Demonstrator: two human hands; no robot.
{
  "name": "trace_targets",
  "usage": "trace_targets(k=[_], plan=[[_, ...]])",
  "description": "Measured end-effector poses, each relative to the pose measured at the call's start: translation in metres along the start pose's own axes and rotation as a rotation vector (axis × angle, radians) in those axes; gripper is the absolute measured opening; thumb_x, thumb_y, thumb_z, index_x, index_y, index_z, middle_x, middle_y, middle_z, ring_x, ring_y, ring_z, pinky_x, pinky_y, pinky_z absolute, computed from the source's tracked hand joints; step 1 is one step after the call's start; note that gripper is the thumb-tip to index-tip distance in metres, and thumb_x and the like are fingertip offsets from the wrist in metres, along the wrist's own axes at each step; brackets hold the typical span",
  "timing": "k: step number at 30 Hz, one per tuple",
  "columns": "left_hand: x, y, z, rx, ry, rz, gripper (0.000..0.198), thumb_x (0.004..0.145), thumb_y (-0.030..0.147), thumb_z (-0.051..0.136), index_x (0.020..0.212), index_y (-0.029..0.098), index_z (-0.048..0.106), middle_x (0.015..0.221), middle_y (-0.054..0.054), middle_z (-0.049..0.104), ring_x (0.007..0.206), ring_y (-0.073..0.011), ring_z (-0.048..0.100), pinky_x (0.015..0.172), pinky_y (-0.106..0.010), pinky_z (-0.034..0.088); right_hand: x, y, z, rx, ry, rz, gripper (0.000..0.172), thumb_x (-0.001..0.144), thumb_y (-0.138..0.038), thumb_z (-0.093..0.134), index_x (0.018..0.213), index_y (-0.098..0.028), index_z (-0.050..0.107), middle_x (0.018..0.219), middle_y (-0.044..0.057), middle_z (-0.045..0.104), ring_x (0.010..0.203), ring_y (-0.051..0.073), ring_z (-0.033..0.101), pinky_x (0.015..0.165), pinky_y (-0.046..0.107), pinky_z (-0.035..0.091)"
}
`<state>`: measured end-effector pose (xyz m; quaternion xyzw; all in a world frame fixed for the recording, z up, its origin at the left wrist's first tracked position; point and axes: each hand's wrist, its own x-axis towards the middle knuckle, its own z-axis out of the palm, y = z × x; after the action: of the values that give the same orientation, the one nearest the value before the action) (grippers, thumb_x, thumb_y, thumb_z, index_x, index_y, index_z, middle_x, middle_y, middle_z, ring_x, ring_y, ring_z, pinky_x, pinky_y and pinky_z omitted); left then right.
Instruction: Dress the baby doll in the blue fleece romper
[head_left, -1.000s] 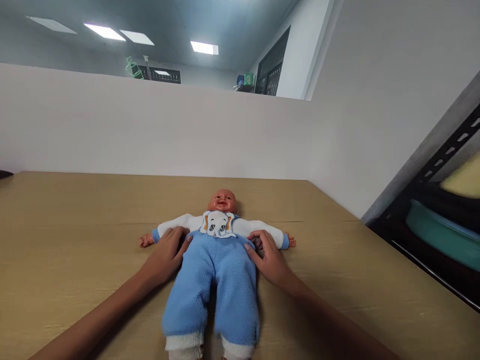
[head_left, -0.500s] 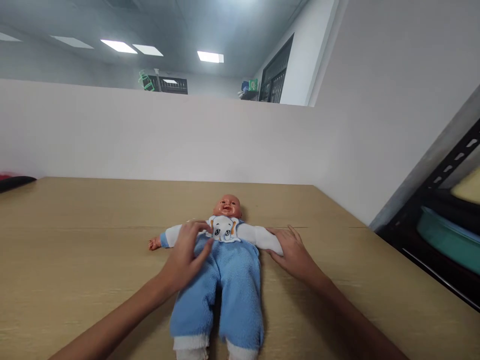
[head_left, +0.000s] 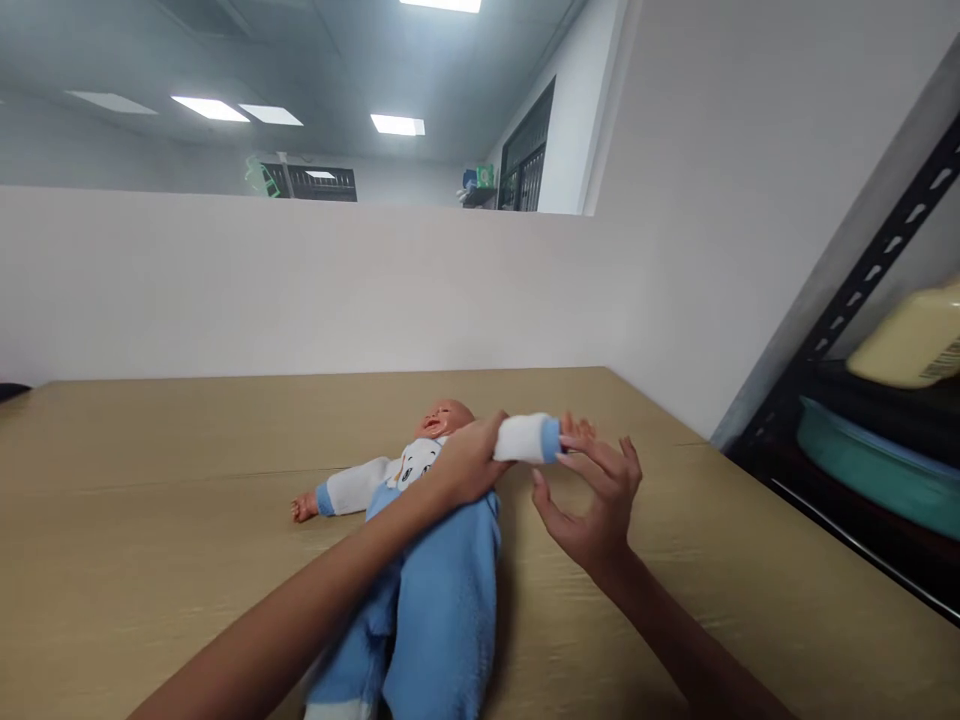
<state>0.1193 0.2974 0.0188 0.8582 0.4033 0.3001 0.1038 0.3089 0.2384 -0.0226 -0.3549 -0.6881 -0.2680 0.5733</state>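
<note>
Doll [head_left: 446, 575]: one, on its back on the one table [head_left: 187, 440], in front of me, head toward the wall [head_left: 300, 285], legs toward me.
White sleeves [head_left: 519, 440]: two; one lies out to my left, the other stretches to my right between my hands.
Blue cuffs [head_left: 551, 440]: two, one per sleeve.
My left hand [head_left: 466, 462]: fingers curled closed, gripping the upper part of the right-side sleeve; my forearm crosses above the doll's body.
My right hand [head_left: 596, 500]: fingers half spread and bent, tips touching the cuff by the doll's small hand [head_left: 577, 427]; my thumb stands apart below, so nothing is clasped.
Elephant face [head_left: 420, 462]: one, on the doll's chest, partly hidden by my left hand.
Shelf rack [head_left: 883, 259]: one, black, at my right, with one teal basin [head_left: 870, 470] and one yellow container [head_left: 911, 340].
Writing: dark print on the container, too blurred for me to read.
</note>
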Motion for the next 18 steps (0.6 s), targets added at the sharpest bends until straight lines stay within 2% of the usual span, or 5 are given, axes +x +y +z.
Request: trace_targets(k=[2,4,7,11,18], plan=[[-0.001,0.001,-0.015,-0.106,0.098,-0.031,0.032,0.096,0.030,0.056,0.125,0.016,0.060,0.116,-0.016,0.077,0.106,-0.0338,0.073,0.091,-0.045,0.057,-0.001,-0.012,-0.002,0.101,0.179,0.082,0.050,0.083,-0.013,0.074,0.118,-0.031,0.044,0.114,0.006,0.063,0.105,0.028,0.065,0.117,0.069,0.037],[-0.004,0.000,-0.029,-0.359,0.163,-0.086,0.033,0.098,0.036,0.055,0.124,0.017,0.065,0.112,-0.013,0.080,0.106,-0.0332,0.074,0.094,-0.045,0.057,-0.004,-0.027,-0.001,0.251,0.182,0.169,0.042,0.086,-0.013,0.070,0.112,-0.031,0.041,0.110,0.006,0.060,0.101,0.026,0.064,0.108,0.062,0.049],[-0.011,-0.004,-0.044,-0.823,0.249,-0.246,0.040,0.097,0.053,0.064,0.112,0.017,0.073,0.103,-0.009,0.083,0.097,-0.0313,0.076,0.090,-0.041,0.059,-0.014,-0.051,0.005,0.556,-0.114,0.374,0.025,0.095,-0.018,0.063,0.111,-0.029,0.047,0.105,0.006,0.061,0.098,0.024,0.064,0.093,0.046,0.056],[-0.022,-0.016,-0.051,-1.163,0.413,-0.434,0.055,0.087,0.065,0.075,0.110,0.015,0.076,0.108,-0.009,0.083,0.103,-0.0296,0.077,0.097,-0.037,0.059,-0.032,-0.070,0.017,0.818,-0.516,0.644,0.019,0.094,-0.023,0.065,0.110,-0.026,0.056,0.104,0.005,0.067,0.100,0.022,0.066,0.093,0.040,0.054],[-0.036,-0.060,-0.056,-1.484,0.527,-0.528,0.049,0.084,0.064,0.077,0.098,0.018,0.072,0.089,-0.008,0.083,0.096,-0.0297,0.080,0.090,-0.040,0.067,-0.046,-0.078,0.023,0.859,-0.684,0.633,0.036,0.088,-0.019,0.074,0.121,-0.028,0.063,0.120,0.005,0.070,0.114,0.024,0.065,0.104,0.043,0.051]])
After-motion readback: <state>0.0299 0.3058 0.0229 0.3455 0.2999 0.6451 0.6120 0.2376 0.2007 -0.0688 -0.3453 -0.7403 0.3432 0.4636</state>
